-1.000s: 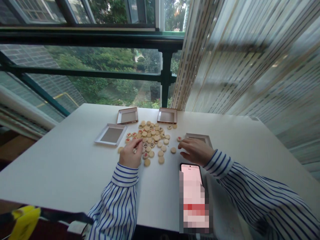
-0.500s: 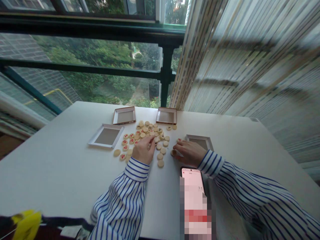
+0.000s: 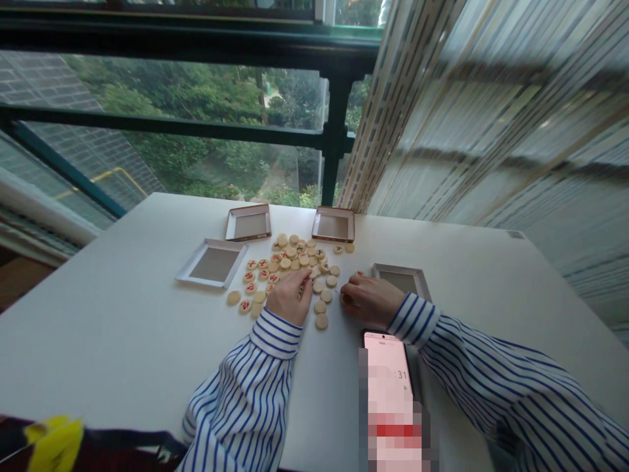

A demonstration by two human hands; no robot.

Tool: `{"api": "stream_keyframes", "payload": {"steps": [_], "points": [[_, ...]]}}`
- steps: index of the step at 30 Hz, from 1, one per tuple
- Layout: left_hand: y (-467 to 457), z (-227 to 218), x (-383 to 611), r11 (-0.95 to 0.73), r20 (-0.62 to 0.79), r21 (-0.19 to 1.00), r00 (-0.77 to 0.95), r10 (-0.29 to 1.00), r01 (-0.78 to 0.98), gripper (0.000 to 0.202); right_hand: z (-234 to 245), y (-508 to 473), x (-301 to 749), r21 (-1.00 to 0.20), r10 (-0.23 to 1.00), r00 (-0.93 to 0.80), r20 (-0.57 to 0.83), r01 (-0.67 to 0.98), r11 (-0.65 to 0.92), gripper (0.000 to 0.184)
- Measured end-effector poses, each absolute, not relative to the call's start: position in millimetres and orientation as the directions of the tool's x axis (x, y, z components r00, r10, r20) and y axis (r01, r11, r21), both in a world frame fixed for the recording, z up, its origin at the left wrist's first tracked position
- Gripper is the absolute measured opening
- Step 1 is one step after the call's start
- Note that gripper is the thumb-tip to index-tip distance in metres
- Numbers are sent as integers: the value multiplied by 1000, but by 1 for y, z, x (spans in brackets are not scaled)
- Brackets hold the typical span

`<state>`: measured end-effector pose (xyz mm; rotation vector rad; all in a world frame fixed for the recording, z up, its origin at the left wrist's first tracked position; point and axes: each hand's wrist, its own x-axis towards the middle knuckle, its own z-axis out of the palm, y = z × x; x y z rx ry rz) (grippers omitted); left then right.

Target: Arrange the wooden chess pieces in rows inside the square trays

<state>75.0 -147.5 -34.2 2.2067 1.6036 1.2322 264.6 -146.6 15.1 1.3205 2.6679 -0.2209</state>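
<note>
Round, pale wooden pieces (image 3: 285,263) lie in a loose heap at the middle of the white surface (image 3: 122,314), some stacked on others, some showing red characters, some black, many of them plain on top. A few trail toward the near edge in a short line, and two sit apart at the heap's far right.

The left hand (image 3: 291,295) is over the heap's near side, thumb and forefinger drawn together; from where I stand I can't tell whether that grip has a piece in it. The right hand (image 3: 376,298) bends low to the right of the heap, its fingers curled over a single shadowed disc (image 3: 346,299); whether its grip pinches that one or only covers it, I can't tell. A red-marked piece (image 3: 360,273) peeks out just behind those fingers.

Around the heap are four shallow trays: a white tray (image 3: 211,265) at left, two brown-edged ones (image 3: 249,226) along the far side, and another (image 3: 398,282) partly behind the right hand. A phone (image 3: 386,357) lies lit nearer the person, much of its screen blocked out. Blue-striped sleeves (image 3: 246,400) cover both arms. Beyond are a dark green railing (image 3: 335,118), greenery (image 3: 196,111) and a striped curtain (image 3: 442,131).
</note>
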Motion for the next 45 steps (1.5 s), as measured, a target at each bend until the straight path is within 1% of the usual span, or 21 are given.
{"api": "stream_keyframes", "payload": {"steps": [3,5,8,10,12,14,17,19,23,28,32,35,37,41,45], "points": [[-149,-32,75,-407,513,574,75,855,711,23,14,-145,266,-109,772,-615,-161,789,605,15],[-150,-29,76,-404,508,591,67,859,698,22,14,-144,268,-186,772,-627,-104,775,604,16],[-152,-25,77,-425,521,605,68,851,673,22,14,-142,270,-392,777,-629,2,715,579,23],[-153,-23,78,-457,545,607,78,835,650,22,15,-142,271,-543,794,-606,40,654,526,26],[-153,-22,79,-497,570,608,95,816,619,21,16,-142,271,-667,823,-567,37,599,443,27],[-154,-22,80,-528,587,607,113,802,594,21,17,-142,272,-758,848,-530,5,551,349,28],[-155,-23,80,-542,601,603,114,791,585,21,20,-143,273,-841,862,-504,-60,491,228,31],[-155,-22,80,-542,607,601,105,788,588,20,22,-143,274,-872,863,-499,-80,454,182,31],[-155,-21,79,-539,610,595,103,786,596,20,24,-144,275,-909,861,-503,-73,389,150,30],[-155,-19,77,-532,605,593,101,789,605,20,24,-144,274,-925,857,-507,-90,362,117,32],[-154,-19,75,-523,604,591,92,792,614,20,24,-144,273,-919,856,-510,-82,371,133,32],[-154,-19,72,-522,615,580,83,784,625,19,19,-143,273,-898,861,-501,-85,413,152,29],[-153,-19,70,-512,616,576,74,784,637,19,15,-142,275,-874,864,-499,-68,446,190,28],[-151,-20,67,-495,614,574,57,787,652,19,10,-140,278,-807,849,-529,10,497,319,24],[-150,-23,65,-487,610,577,50,791,655,20,14,-140,279,-667,824,-559,88,582,465,18]]}}
